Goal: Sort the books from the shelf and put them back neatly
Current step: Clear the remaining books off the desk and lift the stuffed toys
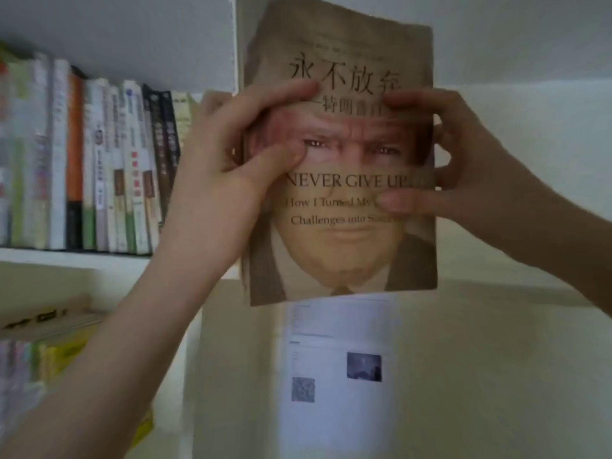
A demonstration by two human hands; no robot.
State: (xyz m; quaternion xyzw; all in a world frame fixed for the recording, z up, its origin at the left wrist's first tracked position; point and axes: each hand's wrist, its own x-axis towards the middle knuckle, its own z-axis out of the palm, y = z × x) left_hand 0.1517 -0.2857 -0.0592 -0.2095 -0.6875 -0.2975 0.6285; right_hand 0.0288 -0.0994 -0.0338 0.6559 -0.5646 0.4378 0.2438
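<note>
A brown paperback titled "Never Give Up" [341, 253] is held upright in front of me, cover facing the camera, at the middle of the view. My left hand [228, 167] grips its left edge, thumb and fingers curled onto the cover. My right hand [463, 167] grips the right edge, with fingertips on the cover near the title. A row of upright books [99, 167] stands on the white shelf [66, 258] at the left.
A white shelf divider [234, 41] rises behind the book's top left. Below the left shelf lie stacked and upright books [49, 339]. A printed sheet of paper [337, 376] is stuck on the white panel below the held book.
</note>
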